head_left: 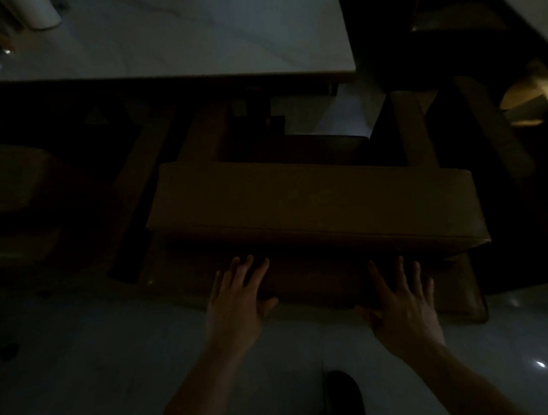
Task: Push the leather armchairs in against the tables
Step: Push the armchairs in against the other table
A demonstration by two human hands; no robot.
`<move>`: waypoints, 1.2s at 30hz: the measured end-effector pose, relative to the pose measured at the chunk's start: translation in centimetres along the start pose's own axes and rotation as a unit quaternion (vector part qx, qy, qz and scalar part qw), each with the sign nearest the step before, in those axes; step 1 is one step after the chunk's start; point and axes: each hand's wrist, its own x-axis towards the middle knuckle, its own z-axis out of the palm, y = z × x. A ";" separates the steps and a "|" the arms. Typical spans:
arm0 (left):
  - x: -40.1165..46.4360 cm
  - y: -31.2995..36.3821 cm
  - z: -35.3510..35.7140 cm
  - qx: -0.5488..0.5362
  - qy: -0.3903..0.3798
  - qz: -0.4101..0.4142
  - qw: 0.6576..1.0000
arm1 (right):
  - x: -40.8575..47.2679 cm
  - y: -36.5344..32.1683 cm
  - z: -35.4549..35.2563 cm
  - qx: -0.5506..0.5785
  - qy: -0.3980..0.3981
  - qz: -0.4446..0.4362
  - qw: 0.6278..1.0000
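Observation:
In dim light a brown leather armchair (314, 205) stands in front of me, its thick backrest facing me and its arms reaching toward a white marble-top table (194, 37). My left hand (239, 298) lies flat, fingers spread, against the lower back of the chair. My right hand (401, 305) rests the same way further right on the chair's back. Neither hand grips anything. The seat's front sits near the table's front edge.
Another leather armchair (14, 189) stands at the left and one more (466, 32) at the upper right beside the table. A white cylinder (43, 13) stands on the table's far left. Glossy tiled floor (84, 360) lies below me, with my dark shoe (344, 397) on it.

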 end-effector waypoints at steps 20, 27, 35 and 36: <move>2.7 -7.3 -1.2 0.013 0.001 -0.016 1.000 | 2.6 -8.3 1.8 0.022 0.052 -0.009 0.998; 5.1 -6.9 -1.0 0.026 0.024 -0.032 0.999 | 5.2 -7.6 0.9 0.045 0.083 -0.030 0.995; 3.2 -6.1 -0.6 0.017 0.010 -0.036 0.999 | 3.5 -6.3 1.1 0.068 0.102 -0.053 0.991; 3.1 -6.2 -0.5 0.015 0.007 -0.032 0.999 | 3.5 -6.3 1.3 0.064 0.095 -0.050 0.992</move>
